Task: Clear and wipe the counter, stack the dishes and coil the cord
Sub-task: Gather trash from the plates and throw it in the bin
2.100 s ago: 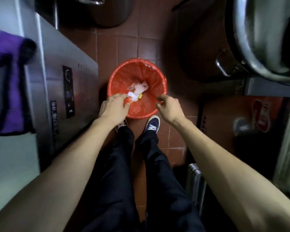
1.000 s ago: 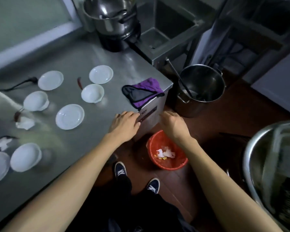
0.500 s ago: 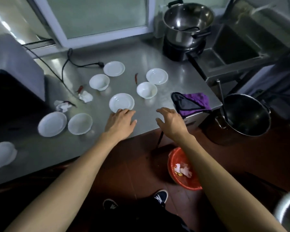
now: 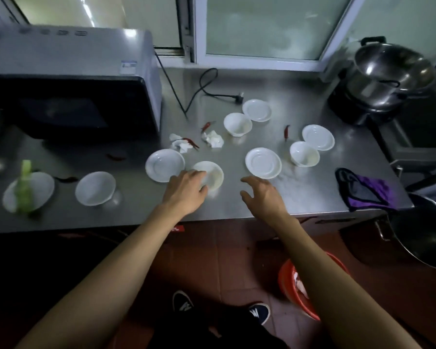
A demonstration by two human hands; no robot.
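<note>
Clearing step in hand: the left hand [image 4: 184, 191], fingers relaxed and grasping nothing, rests over the near rim of a white bowl [image 4: 212, 173], the right hand [image 4: 261, 195] hovers likewise empty, and crumpled tissues [image 4: 213, 140] beyond both probably need pinching up next.

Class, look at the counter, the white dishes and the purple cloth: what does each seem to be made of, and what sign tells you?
Counter: likely stainless steel, brushed grey with soft reflections.
White dishes: probably glazed ceramic, though melamine is possible; smooth, glossy, uniform white.
Purple cloth: soft fabric, matte, crumpled in folds at the counter's corner.
</note>
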